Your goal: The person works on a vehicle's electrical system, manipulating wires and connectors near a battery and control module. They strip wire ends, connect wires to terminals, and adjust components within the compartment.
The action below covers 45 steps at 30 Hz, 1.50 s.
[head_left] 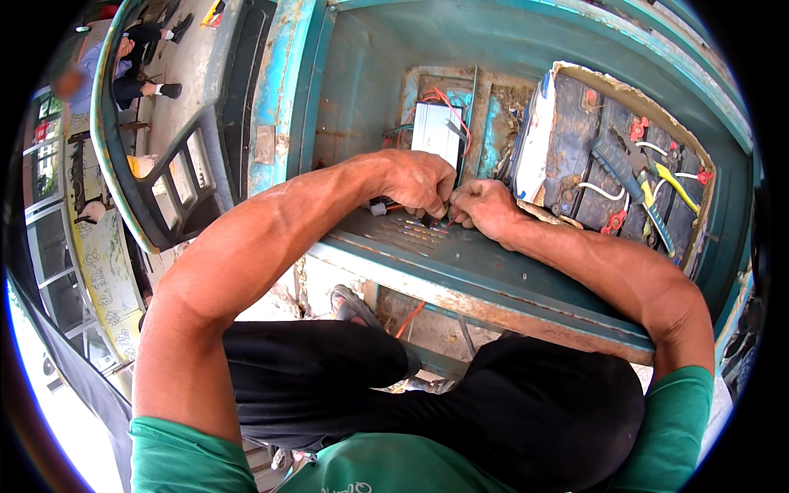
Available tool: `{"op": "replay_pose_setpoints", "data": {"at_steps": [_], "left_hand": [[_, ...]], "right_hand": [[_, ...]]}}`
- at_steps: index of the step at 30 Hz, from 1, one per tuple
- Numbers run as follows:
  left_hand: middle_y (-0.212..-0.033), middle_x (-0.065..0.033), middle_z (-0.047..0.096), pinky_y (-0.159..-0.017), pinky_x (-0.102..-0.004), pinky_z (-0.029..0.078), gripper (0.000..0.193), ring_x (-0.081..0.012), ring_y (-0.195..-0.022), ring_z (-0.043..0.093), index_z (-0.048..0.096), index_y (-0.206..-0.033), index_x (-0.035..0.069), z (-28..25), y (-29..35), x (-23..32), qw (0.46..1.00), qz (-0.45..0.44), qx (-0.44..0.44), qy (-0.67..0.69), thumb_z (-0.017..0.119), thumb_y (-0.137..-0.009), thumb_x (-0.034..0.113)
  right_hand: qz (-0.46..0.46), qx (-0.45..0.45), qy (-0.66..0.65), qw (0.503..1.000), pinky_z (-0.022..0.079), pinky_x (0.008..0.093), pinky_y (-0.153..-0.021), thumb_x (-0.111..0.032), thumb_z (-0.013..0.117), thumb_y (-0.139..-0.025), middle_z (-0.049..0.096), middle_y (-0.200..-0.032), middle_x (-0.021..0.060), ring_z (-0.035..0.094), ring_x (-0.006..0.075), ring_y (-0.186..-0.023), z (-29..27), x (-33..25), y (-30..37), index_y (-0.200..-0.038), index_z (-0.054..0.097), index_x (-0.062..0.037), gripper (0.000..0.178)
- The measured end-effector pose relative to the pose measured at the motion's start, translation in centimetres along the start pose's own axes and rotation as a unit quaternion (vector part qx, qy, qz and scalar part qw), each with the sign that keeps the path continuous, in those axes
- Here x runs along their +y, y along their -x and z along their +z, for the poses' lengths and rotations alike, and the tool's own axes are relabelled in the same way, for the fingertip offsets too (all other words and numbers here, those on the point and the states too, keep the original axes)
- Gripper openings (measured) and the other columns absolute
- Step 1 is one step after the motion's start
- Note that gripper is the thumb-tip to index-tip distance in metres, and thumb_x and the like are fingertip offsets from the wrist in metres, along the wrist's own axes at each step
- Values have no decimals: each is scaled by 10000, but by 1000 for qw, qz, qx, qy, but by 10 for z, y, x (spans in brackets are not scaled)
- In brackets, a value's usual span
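Note:
My left hand [417,182] and my right hand [486,209] meet over the near floor of a teal metal compartment, fingertips almost touching. Both are closed in a pinch on thin wire; the fingers hide most of it. Below the left fingers, several thin wire pieces or small sleeves [421,233] with coloured bands lie in a loose row. A white plug connector [378,209] on wires rests beside my left wrist. Just behind the hands stands a silver finned control box [438,130], with red wires [448,100] looping round its far end.
At the right, an open carton [536,140] holds dark batteries [567,123] joined by white leads. On them lie a blue-handled tool [615,167] and yellow-handled pliers [675,187]. The compartment's rusty front edge [460,287] runs before my knees. An open vehicle door [177,181] and a seated person [123,70] are at left.

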State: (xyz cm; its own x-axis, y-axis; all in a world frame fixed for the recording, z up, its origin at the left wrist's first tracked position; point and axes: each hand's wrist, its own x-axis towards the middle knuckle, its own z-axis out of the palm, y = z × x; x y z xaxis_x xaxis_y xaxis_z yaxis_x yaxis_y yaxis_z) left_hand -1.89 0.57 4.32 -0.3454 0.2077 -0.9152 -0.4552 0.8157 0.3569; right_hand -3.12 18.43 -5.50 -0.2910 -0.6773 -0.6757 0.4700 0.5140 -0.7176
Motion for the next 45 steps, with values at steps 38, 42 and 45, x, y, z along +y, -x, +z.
{"op": "replay_pose_setpoints", "data": {"at_steps": [38, 42, 45], "left_hand": [[-1035, -153, 740, -819, -416, 554, 409, -291, -976, 715, 680, -1133, 15, -1, -23, -12, 994, -7, -29, -108, 819, -792, 195], [-1009, -172, 729, -836, -433, 527, 446, -344, -994, 690, 674, -1100, 25, 1, -17, -6, 982, 25, 23, -187, 853, -741, 219], [-1026, -176, 725, -858, -452, 523, 459, -360, -1015, 682, 671, -1103, 33, 2, -9, 4, 974, 33, 36, -220, 855, -734, 234]], "right_hand": [[-108, 55, -54, 991, 544, 293, -655, -68, 689, -917, 714, -827, 98, 657, 142, -720, 7, 14, -1, -930, 686, 52, 121], [-112, 50, -88, 989, 555, 298, -669, -41, 696, -902, 715, -837, 109, 674, 152, -741, 10, 16, -4, -960, 670, 47, 108], [-110, 43, -80, 990, 555, 301, -679, -52, 693, -904, 713, -843, 99, 674, 156, -747, 8, 18, -4, -972, 668, 32, 112]]}}
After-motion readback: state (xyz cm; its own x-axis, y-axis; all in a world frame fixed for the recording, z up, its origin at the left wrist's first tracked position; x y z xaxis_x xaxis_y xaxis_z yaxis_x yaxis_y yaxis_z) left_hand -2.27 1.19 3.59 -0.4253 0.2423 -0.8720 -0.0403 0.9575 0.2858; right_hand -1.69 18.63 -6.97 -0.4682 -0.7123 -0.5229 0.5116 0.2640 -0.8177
